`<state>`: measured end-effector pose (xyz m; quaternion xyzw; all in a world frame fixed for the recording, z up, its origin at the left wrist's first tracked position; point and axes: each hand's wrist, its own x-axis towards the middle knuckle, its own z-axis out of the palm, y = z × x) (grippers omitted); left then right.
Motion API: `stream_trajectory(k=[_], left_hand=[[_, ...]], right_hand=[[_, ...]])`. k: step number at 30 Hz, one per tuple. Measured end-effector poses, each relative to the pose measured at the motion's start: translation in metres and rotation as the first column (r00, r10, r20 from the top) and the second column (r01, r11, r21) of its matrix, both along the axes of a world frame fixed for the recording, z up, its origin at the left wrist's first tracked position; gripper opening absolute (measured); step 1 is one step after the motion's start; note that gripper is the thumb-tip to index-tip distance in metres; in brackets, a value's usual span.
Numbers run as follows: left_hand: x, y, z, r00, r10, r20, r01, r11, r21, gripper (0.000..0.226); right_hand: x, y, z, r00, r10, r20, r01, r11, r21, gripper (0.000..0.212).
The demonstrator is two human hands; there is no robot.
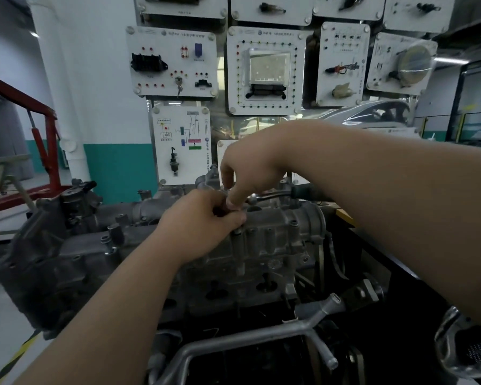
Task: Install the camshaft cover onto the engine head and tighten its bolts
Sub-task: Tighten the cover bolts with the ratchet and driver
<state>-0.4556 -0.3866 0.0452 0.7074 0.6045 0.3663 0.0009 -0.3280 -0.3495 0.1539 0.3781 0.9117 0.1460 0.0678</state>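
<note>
Camshaft cover (270,234) seated on engine head (242,301), left hand (200,223) fingers (235,218) curled round small dark part (220,212) atop cover, right hand (250,168) forefinger tip touching them, right grip indeterminate.

The left hand (203,220) and right hand (250,168) crowd the far top edge of the camshaft cover (272,240); its right end lies open. Display panels (264,70) stand close behind, a metal pipe (247,336) crosses the near side, and a red hoist (49,134) stands far left.
</note>
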Motion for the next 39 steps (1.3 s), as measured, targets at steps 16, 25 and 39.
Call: stream_trajectory(k=[16,25,39], left_hand=[[0.004,0.001,0.004,1.000,-0.021,0.017,0.021,0.999,-0.029,0.030],[0.007,0.000,0.002,0.998,0.059,0.000,-0.059,0.997,0.045,0.021],[0.002,0.000,-0.001,1.000,0.021,0.018,-0.021,1.000,-0.001,0.030]], right_hand=[[0.003,-0.002,0.004,0.998,0.054,-0.040,-0.057,0.996,-0.065,0.045],[-0.003,-0.003,-0.005,0.995,-0.093,-0.037,0.081,0.966,-0.247,0.036],[-0.008,-0.003,-0.005,0.999,-0.028,0.025,0.028,1.000,0.012,0.036]])
